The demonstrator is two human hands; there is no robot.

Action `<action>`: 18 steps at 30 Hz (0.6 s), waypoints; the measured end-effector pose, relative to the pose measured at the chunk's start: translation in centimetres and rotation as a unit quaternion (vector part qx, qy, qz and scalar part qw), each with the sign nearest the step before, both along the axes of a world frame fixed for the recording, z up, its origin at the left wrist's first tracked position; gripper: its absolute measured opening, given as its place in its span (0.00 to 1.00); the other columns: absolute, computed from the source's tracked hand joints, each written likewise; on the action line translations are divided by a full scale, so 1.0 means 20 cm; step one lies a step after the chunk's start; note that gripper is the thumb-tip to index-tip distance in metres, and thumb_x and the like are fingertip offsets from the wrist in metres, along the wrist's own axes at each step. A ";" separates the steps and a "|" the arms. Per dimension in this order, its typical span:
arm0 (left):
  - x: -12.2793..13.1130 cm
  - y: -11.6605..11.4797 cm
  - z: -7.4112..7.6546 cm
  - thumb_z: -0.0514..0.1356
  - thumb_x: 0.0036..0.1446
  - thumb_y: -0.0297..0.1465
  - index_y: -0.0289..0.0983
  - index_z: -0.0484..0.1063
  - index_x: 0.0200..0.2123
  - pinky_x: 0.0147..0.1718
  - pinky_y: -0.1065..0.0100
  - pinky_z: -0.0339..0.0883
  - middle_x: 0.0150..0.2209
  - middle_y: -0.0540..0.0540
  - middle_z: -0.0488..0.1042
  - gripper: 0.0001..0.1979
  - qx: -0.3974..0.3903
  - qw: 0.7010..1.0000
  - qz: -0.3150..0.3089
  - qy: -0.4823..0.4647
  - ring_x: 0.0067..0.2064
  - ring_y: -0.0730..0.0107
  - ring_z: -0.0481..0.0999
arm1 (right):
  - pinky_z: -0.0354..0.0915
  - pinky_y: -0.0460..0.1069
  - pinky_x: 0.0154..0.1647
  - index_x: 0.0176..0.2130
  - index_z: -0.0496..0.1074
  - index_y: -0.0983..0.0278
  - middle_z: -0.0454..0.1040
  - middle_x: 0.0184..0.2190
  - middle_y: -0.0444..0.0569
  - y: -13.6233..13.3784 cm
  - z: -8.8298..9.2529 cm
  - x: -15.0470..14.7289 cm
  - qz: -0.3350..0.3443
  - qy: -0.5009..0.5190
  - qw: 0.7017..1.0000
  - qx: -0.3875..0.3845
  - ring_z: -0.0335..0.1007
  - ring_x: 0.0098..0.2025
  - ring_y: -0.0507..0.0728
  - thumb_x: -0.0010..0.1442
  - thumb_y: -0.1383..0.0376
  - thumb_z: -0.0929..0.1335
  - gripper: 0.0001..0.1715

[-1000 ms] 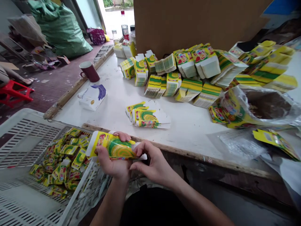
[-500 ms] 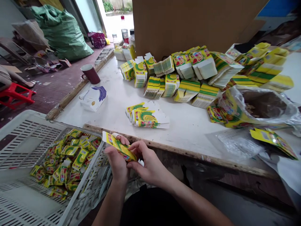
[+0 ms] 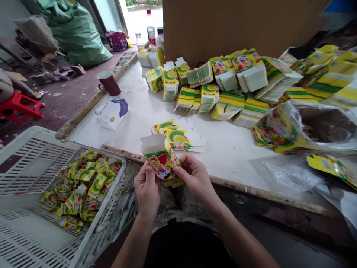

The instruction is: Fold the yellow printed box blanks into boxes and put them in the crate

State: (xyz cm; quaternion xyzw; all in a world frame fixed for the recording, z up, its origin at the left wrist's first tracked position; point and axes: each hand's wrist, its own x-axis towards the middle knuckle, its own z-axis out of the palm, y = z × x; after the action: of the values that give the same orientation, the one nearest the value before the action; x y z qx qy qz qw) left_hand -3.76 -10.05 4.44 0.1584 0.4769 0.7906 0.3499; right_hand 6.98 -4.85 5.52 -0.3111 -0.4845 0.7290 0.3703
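Observation:
Both hands hold one small yellow-green printed carton (image 3: 162, 160) upright at the table's near edge, its white top flap open. My left hand (image 3: 147, 190) grips its left side, fingers closed round it. My right hand (image 3: 194, 178) pinches its right side with thumb and fingers. Just beyond on the white table (image 3: 134, 123) lies a short stack of flat cartons (image 3: 178, 136). To my left a white slatted crate (image 3: 30, 163) contains several folded cartons (image 3: 80, 186).
Many bundles of flat cartons (image 3: 240, 85) line the table's back, before a brown cardboard sheet (image 3: 237, 26). A maroon mug (image 3: 109, 82) and a white-blue box (image 3: 112, 113) sit left. A plastic bag (image 3: 318, 126) and clear wrap (image 3: 290, 171) lie right. Green sack (image 3: 75, 33) on the floor.
The carton was flat and sideways over the crate edge; now it is turned upright, opened into a box with its top flap up, and both hands have shifted right and up.

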 end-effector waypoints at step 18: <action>-0.03 -0.02 0.01 0.66 0.53 0.40 0.38 0.76 0.32 0.34 0.76 0.69 0.31 0.51 0.77 0.11 -0.033 0.998 0.028 0.051 0.32 0.75 0.73 | 0.61 0.46 0.30 0.34 0.71 0.62 0.70 0.28 0.43 -0.05 0.00 0.02 -0.026 -0.110 0.982 0.149 0.64 0.29 0.52 0.58 0.61 0.70 0.06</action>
State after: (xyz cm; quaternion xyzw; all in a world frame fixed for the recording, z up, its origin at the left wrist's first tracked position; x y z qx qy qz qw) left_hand -4.31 -10.53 4.57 0.1732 0.5242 0.7748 0.3080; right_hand 7.40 -5.75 5.53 -0.3429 -0.6170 0.6004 0.3759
